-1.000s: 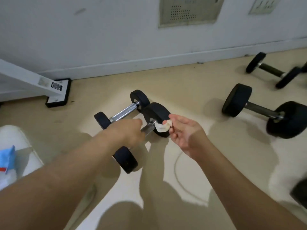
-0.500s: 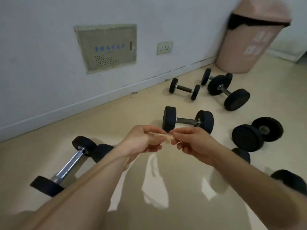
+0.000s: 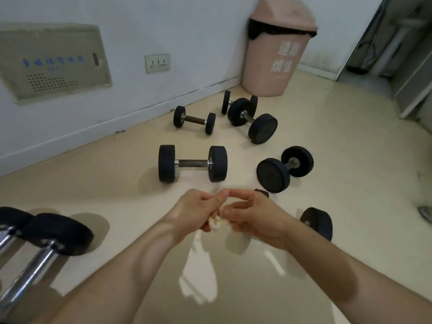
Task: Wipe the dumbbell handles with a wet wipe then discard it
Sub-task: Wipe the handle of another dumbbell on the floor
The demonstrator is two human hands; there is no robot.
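Note:
Both my hands meet in the middle of the view above the floor. My left hand (image 3: pixel 195 212) and my right hand (image 3: pixel 253 215) together hold a crumpled white wet wipe (image 3: pixel 216 222), which shows only a little between the curled fingers. Two dumbbells with chrome handles (image 3: pixel 35 256) lie at the lower left, away from both hands. A pink swing-lid trash bin (image 3: pixel 275 52) with a black liner stands in the far corner.
Several black dumbbells lie on the beige floor ahead: one (image 3: pixel 192 163) just beyond my hands, a small one (image 3: pixel 194 119) near the wall, others (image 3: pixel 253 120) (image 3: pixel 284 168) toward the bin, one (image 3: pixel 316 222) beside my right wrist. A doorway (image 3: pixel 397 54) opens at far right.
My left hand let go of the chrome-handled dumbbell and joined the right on the wipe. The view swung right, bringing the bin and other dumbbells in; the wipe is now bunched tighter.

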